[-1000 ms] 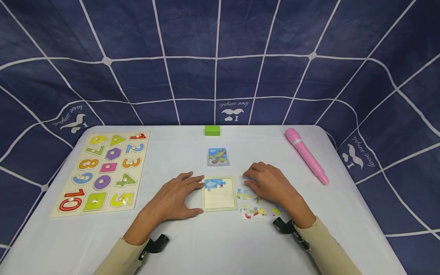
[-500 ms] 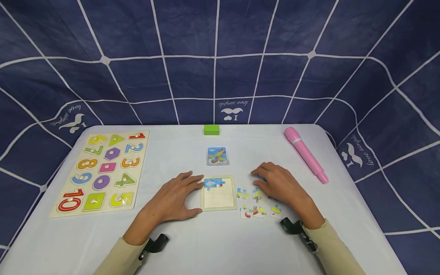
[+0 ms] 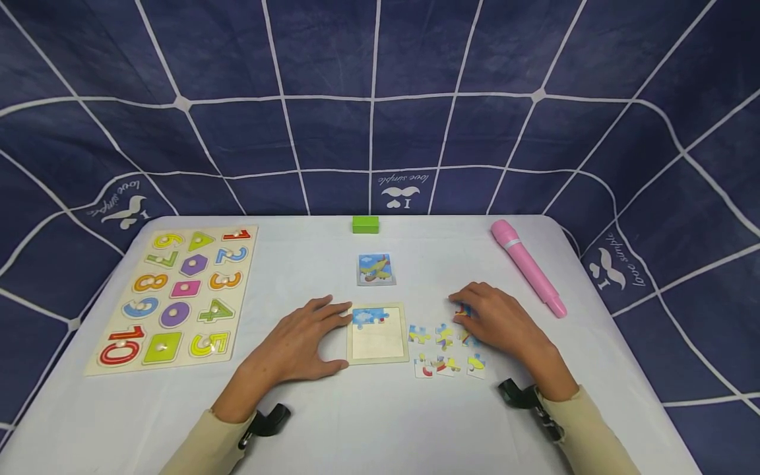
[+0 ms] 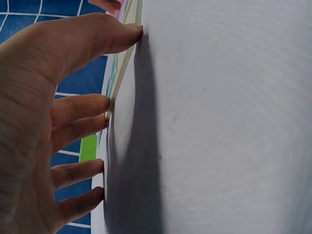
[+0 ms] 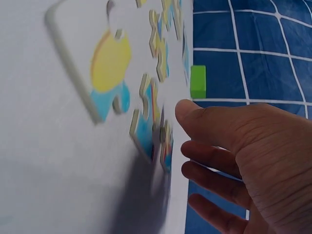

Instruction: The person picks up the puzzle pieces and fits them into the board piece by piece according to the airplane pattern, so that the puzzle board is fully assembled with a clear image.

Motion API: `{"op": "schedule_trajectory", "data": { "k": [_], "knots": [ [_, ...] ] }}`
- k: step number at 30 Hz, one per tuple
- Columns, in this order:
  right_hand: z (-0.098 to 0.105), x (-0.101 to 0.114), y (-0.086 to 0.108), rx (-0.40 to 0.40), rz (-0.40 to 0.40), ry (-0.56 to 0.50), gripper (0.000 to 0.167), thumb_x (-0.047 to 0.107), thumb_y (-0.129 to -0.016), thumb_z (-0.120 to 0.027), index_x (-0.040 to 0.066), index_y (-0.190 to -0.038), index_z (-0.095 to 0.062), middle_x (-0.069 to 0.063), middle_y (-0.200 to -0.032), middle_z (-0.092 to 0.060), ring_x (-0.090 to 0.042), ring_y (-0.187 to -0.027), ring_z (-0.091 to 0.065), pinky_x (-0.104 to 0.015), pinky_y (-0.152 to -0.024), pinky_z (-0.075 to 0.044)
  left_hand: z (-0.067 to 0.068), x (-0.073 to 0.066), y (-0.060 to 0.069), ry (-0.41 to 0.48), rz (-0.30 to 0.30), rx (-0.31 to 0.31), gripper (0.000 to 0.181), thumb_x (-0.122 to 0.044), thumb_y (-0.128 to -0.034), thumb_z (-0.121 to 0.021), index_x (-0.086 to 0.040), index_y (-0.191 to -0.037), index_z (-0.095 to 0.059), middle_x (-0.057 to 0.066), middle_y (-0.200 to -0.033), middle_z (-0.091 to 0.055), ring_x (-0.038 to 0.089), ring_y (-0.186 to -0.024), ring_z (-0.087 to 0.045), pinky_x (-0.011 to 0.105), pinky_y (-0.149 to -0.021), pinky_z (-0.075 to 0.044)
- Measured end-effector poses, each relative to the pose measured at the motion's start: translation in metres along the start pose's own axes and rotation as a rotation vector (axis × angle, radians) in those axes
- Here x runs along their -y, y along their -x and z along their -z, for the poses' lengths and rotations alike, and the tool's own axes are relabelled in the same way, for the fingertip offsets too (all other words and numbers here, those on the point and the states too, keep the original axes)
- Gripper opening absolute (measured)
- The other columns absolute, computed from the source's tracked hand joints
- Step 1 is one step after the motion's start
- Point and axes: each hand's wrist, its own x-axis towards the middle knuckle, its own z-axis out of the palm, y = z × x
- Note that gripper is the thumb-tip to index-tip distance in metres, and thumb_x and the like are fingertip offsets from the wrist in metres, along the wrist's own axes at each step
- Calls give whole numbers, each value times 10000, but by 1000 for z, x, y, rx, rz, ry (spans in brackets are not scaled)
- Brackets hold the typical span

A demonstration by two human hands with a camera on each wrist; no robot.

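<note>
A square wooden puzzle tray (image 3: pixel 378 346) lies on the table with a strip of blue sky pieces (image 3: pixel 369 316) joined along its far left. My left hand (image 3: pixel 299 340) rests at its left side; in the left wrist view the thumb (image 4: pixel 124 36) and fingertips touch its edge. To the tray's right lie several loose jigsaw pieces (image 3: pixel 444 336) in two rough rows. My right hand (image 3: pixel 501 323) hovers with relaxed fingers over a red-and-blue jigsaw piece (image 3: pixel 463 310), partly hidden by it. The right wrist view shows a gap between the thumb (image 5: pixel 190 114) and fingers, nothing held.
A small airplane picture card (image 3: pixel 376 270) lies beyond the tray, and a green block (image 3: pixel 365 225) stands at the far edge. On the left is a number-and-shape board (image 3: pixel 198 316); on the right, a pink toy microphone (image 3: pixel 531 270). Blue patterned cloth (image 3: pixel 332 132) hangs behind the table.
My right hand has moved to the right over the loose pieces, uncovering more of them, including the red-and-blue one by its fingertips. The left hand and the tray have stayed in place.
</note>
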Motion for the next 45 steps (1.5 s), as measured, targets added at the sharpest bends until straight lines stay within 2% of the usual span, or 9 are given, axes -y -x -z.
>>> {"op": "schedule_trajectory", "data": {
  "k": [13,20,27,35,45],
  "knots": [
    [1,-10,9,12,-10,4,387,212,-903,-889,95,-1257,-787,-60,-1217,-729,-250,-1118,-701,-472,-920,-598,2,0,0,-1,7,-2,786,-559,-806,-877,-174,-1464,-686,-42,-1632,-531,328,-1561,-411,643,-1124,-476],
    [0,-15,10,-6,-7,-54,328,185,-887,-905,96,-1183,-796,-32,-1206,-709,-243,-1105,-696,-474,-895,-594,2,0,0,1,8,-5,786,-560,-807,-877,-175,-1465,-685,-45,-1630,-534,327,-1558,-416,642,-1128,-472],
    [-1,-17,10,18,-39,-76,324,192,-890,-900,108,-1175,-769,-18,-1225,-683,-228,-1092,-680,-456,-886,-583,0,0,1,7,7,-5,778,-552,-809,-876,-181,-1466,-685,-50,-1629,-534,323,-1559,-414,641,-1133,-468],
    [0,-16,9,5,-33,-56,351,226,-885,-903,127,-1200,-784,-31,-1216,-725,-245,-1142,-684,-477,-938,-583,-1,0,1,4,10,-2,780,-556,-812,-872,-187,-1472,-680,-54,-1634,-527,323,-1562,-410,645,-1136,-463],
    [0,-8,0,-6,23,-47,365,242,-888,-901,121,-1217,-800,-16,-1176,-741,-203,-1083,-692,-435,-901,-593,-1,0,0,3,7,0,791,-558,-812,-873,-184,-1480,-673,-44,-1630,-533,341,-1560,-411,653,-1134,-462]
  ]
}}
